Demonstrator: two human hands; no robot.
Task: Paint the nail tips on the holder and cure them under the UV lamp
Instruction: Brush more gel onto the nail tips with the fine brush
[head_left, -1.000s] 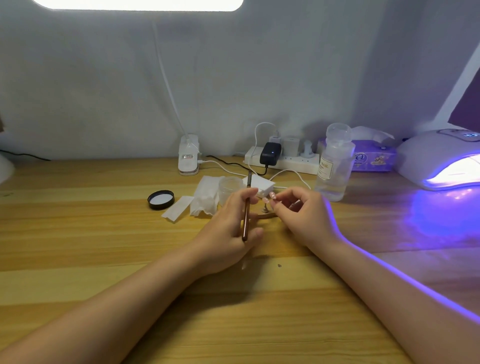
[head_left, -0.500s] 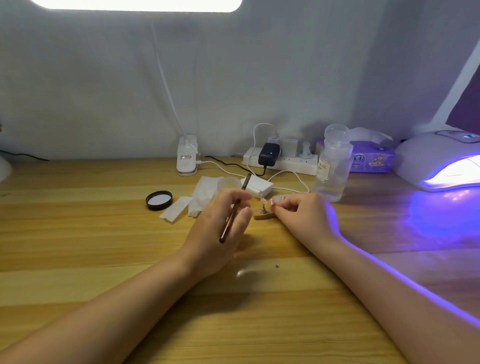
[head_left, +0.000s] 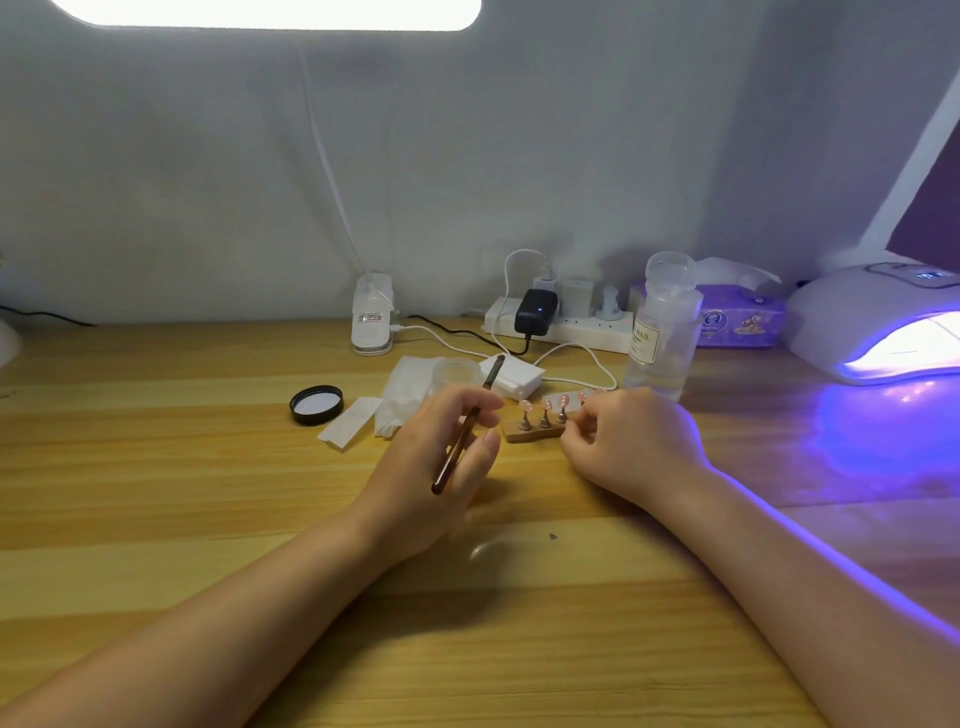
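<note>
Both forearms reach in from the near edge across the wooden counter (head_left: 156, 493) and meet near its middle. The left hand (head_left: 436, 467) is curled, palm turned toward the right, and grasps a slim brown brush (head_left: 467, 426) that slants from near-left up to far-right, its tip pointing past the knuckles. The right hand (head_left: 628, 441) rests on the counter with fingers bent, pinching the right end of the wooden holder (head_left: 530, 431). The holder lies between the two hands, and the pink nail tips (head_left: 544, 402) stand in a row on small posts along it. The UV lamp (head_left: 878, 327) glows violet at the far right, well apart from the holder. A clear bottle (head_left: 662, 327) stands just beyond the right hand.
</note>
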